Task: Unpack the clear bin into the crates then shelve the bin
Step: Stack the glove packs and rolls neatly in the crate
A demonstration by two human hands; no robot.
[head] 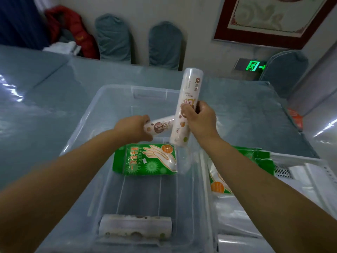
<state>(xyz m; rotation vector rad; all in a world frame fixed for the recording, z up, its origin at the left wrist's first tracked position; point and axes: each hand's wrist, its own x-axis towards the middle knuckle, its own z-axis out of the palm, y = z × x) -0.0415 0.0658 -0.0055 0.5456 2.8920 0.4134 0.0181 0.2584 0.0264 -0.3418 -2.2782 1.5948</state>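
A clear plastic bin [102, 110] stands open on the blue-covered table in front of me. My right hand [198, 119] grips a tall white patterned roll [187, 88], held nearly upright above the bin. My left hand [135, 127] grips a second white roll [160, 125] lying sideways, its end touching the upright one. Inside the bin lie a green glove packet [145, 159] in the middle and a third white roll [135, 227] at the near end. A white crate [313, 172] at the right holds more green glove packets [259, 157].
The table [45, 99] wears a blue cloth under shiny plastic. Blue-covered chairs [166, 44] stand along the far wall, one with a red jacket [73, 28]. A framed picture [269, 21] hangs at the upper right, above a green exit sign [255, 65].
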